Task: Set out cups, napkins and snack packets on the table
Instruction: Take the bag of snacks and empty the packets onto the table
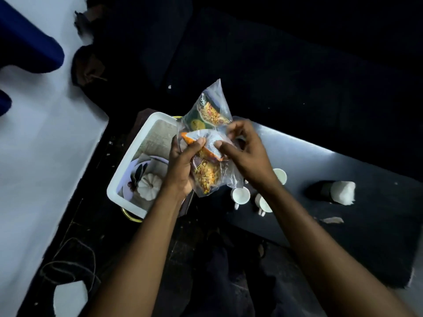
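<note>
Both hands, left (180,165) and right (245,152), pinch snack packets (208,143).

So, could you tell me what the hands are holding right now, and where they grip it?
Both hold snack packets: the left hand grips the bunch from its left side, and the right hand pinches the top packet's right end.

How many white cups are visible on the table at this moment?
3. One cup stands beside the right hand's wrist, one cup below the snack packets, one cup right of it. The forearm may hide more.
</note>
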